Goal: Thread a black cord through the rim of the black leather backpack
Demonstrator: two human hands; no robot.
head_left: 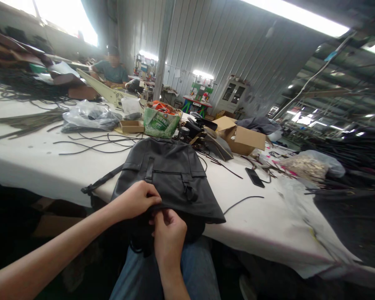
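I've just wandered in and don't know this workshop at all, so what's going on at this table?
A seated person is handling a dark bag that lies on the white table, its near edge hanging over their lap. Their left hand pinches that edge, and the right hand grips it from below, close beside. Loose black cords, a cardboard box and a phone lie around it. Another person sits at the far end.

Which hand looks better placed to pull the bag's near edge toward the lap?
Probably the left hand: it already lies on the dark bag with fingers curled over its near edge. The right hand sits below the table edge, only pinching at the hem.
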